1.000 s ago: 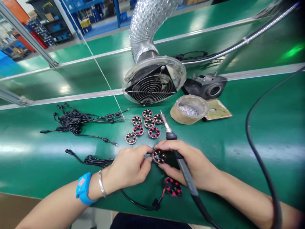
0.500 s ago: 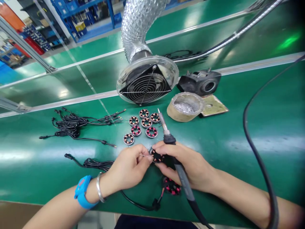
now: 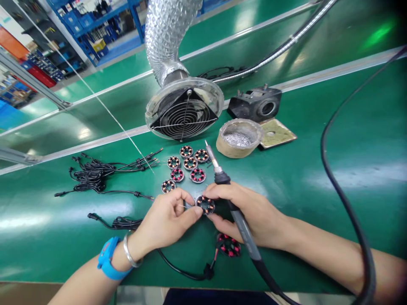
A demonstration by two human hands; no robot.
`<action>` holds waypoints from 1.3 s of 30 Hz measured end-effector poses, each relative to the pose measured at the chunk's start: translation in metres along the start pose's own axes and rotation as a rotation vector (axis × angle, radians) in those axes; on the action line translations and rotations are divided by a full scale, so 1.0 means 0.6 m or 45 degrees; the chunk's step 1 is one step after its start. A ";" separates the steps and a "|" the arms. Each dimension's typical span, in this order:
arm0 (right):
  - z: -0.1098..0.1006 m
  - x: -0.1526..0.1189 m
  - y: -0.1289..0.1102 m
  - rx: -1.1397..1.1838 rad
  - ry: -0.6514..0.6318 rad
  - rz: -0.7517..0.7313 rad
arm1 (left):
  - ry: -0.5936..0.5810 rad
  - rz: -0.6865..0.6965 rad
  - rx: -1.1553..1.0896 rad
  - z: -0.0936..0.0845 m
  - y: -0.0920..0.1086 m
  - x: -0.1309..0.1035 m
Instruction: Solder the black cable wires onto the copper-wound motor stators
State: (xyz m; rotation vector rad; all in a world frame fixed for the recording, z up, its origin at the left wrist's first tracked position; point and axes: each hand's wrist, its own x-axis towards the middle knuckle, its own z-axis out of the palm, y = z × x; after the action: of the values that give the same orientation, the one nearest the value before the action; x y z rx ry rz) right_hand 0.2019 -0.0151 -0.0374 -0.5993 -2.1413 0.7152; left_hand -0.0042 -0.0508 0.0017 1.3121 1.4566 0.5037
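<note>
now coil ring (image 3: 210, 207), centre clearer than before, left hand (image 3: 168, 218) at edge

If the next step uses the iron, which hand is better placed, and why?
Probably the right hand: the iron lies in its grip, tip pointing away from the person, though it also holds a ring. The left hand is at that ring's edge, apart from the iron.

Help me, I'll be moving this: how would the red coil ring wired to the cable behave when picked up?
The red coil ring would likely drag the black cable, whose curve suggests it flexes. The thin wires joining them may strain if tugged.
</note>
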 end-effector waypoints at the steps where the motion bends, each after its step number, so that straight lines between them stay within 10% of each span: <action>1: 0.000 0.000 -0.001 -0.002 -0.003 -0.002 | -0.030 -0.004 0.024 0.002 0.000 -0.001; 9: -0.007 -0.001 0.001 0.105 -0.071 -0.057 | 0.008 -0.147 -0.528 -0.010 0.005 0.016; 17: -0.009 0.001 0.009 0.132 -0.144 -0.185 | 0.024 0.104 0.275 -0.002 0.001 -0.002; 39: -0.016 0.006 0.029 0.166 -0.304 -0.146 | -0.097 0.020 0.088 -0.027 0.002 0.013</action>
State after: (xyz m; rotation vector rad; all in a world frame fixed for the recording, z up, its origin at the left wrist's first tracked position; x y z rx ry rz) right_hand 0.2106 0.0025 -0.0420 -0.3318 -2.3035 0.8919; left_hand -0.0168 -0.0383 0.0051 1.3833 1.4125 0.4123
